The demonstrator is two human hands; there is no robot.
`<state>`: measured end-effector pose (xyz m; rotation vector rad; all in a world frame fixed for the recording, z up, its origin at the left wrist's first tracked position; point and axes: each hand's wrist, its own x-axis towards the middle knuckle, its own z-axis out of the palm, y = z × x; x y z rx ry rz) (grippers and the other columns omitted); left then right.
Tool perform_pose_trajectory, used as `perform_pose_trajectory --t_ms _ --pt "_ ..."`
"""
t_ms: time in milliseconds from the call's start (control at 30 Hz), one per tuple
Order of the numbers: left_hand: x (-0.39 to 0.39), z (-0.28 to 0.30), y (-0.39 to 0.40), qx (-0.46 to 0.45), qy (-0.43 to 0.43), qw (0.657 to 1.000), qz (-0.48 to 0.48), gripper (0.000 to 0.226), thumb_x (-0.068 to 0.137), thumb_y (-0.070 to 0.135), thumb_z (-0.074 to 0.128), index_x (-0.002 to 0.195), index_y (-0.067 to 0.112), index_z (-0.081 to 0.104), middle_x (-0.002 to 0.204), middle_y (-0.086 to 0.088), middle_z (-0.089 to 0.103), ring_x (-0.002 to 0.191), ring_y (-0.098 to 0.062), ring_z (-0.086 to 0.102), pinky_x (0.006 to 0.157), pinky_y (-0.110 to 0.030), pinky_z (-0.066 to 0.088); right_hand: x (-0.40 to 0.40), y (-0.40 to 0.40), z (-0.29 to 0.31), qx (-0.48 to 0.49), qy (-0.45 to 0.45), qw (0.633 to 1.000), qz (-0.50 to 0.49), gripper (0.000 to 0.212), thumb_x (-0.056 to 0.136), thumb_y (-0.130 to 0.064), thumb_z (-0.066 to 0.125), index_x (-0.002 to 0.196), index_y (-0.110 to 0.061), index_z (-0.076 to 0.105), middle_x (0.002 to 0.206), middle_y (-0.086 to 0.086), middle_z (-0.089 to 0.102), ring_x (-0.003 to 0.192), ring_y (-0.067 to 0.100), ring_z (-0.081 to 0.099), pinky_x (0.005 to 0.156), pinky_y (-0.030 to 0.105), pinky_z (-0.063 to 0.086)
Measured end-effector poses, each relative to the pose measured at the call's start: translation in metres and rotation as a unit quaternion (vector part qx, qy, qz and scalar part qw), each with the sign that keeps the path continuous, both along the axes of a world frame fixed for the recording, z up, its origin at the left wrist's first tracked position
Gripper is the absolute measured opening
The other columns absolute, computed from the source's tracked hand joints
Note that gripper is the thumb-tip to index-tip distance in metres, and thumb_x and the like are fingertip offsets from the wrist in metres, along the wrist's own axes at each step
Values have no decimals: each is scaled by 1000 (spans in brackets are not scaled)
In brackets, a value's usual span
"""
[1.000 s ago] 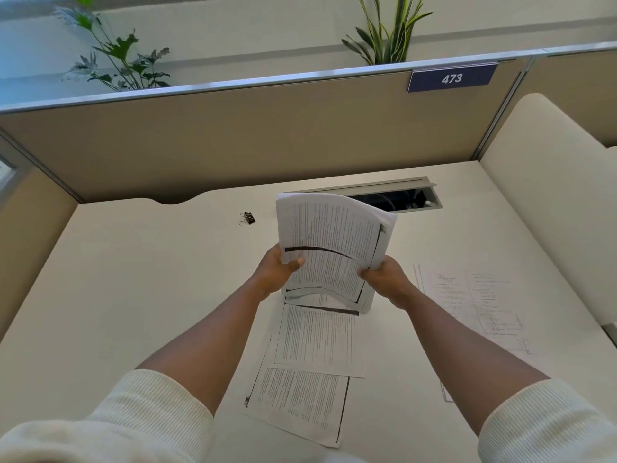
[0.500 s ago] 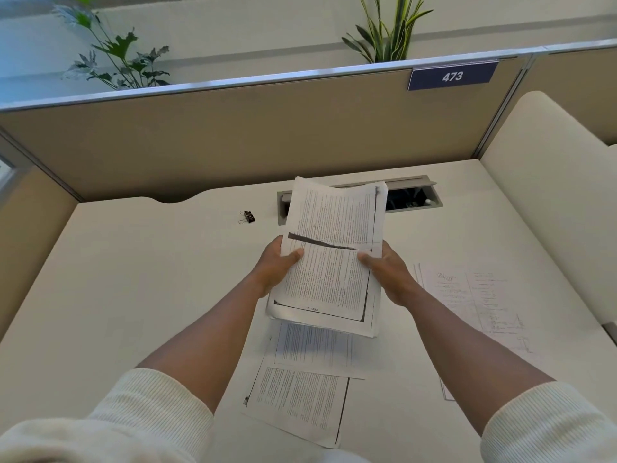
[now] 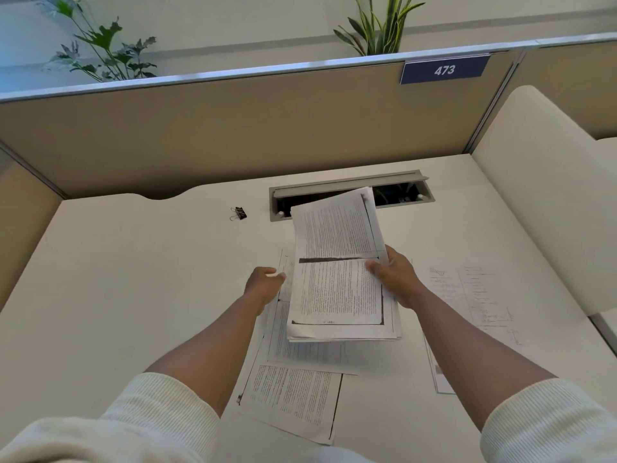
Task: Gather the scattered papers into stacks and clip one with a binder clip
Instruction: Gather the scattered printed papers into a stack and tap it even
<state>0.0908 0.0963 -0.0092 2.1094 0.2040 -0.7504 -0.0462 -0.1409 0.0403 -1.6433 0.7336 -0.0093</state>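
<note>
Head view: the right hand [image 3: 399, 279] grips a stack [image 3: 340, 272] of printed sheets by its right edge, thumb lying on the top page near the dark band across the middle, the other fingers hidden underneath. The stack hangs above the desk [image 3: 133, 279], tilted slightly, its far end reaching over the cable slot [image 3: 350, 195]. The left hand [image 3: 263, 284] sits just off the stack's left edge, fingers loosely curled and holding nothing; whether a fingertip brushes the paper cannot be told. Below the stack, nearer the person than the slot, loose pages [image 3: 293, 396] lie flat and overlapping on the desk, partly covered by the stack and the left forearm. A handwritten sheet [image 3: 474, 295] lies flat to the right of the stack, beyond the right wrist, with its near part passing under the right forearm. A black clip [image 3: 239, 213] rests on the desk just left of the slot, well apart from both hands and from every sheet. Both sleeves are cream ribbed knit, pushed up the forearms.
</note>
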Motion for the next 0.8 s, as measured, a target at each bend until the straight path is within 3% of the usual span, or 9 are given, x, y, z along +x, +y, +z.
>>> perform_pose_trajectory --t_ms 133,267,433,633,800 --pt "-15 -22 15 123 -12 992 -22 59 89 46 65 136 16 47 138 -9 53 122 -28 53 100 -39 47 -11 -5 -11 3 19 1000 -10 32 93 -10 57 123 -20 57 117 6 66 105 25 64 93 44 54" --pt "-31 -30 25 265 -19 961 -73 98 70 70 72 139 10 38 139 -13 41 132 -31 41 101 -46 43 -17 -9 -17 3 34 999 -20 33 93 -10 56 123 -22 57 116 6 66 105 26 65 94 46 53" --pt "-42 -31 23 299 -28 948 -104 118 58 69 81 142 6 25 144 -15 30 135 -33 33 100 -46 44 -20 -11 -20 9 39 999 -34 32 93 -8 57 122 -22 56 116 7 66 103 26 65 91 44 55" --pt "-48 -35 16 297 -8 950 -99 114 62 50 89 142 3 23 144 -18 31 131 -33 43 98 -40 47 -20 -8 -22 9 43 998 -33 35 92 -7 57 126 -17 55 116 8 66 104 26 65 90 41 55" --pt "-45 -37 20 273 16 953 -132 72 68 47 86 119 6 56 120 -10 65 106 -26 65 83 -32 56 -21 -7 -21 17 37 999 -33 35 93 -6 55 126 -17 55 114 6 65 103 26 64 87 38 54"
